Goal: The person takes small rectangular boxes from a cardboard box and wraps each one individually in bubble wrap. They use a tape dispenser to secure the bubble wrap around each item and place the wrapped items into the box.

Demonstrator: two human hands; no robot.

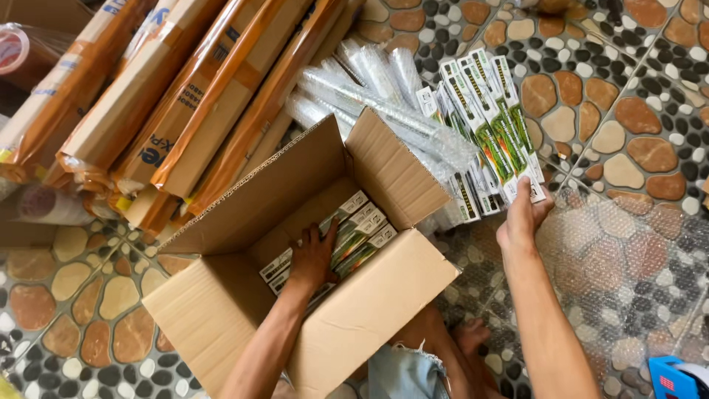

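An open brown cardboard box (244, 214) sits on the pebble-pattern floor, with several long, narrow white-and-green packs (362, 225) laid inside it. My left hand (313, 257) reaches into the box and rests flat on those packs. My right hand (523, 216) is outside the box to the right, its fingers on the near end of a fanned stack of the same long packs (489, 118) lying on the floor. Whether the fingers are closed around a pack cannot be told.
Long cardboard parcels taped in orange (170, 89) lie piled at the upper left. Bubble-wrapped long bundles (384, 96) lie behind the box. A bubble wrap sheet (628, 258) covers the floor at right. A blue tape dispenser (676, 378) sits at the bottom right corner. My knee (413, 362) shows below the box.
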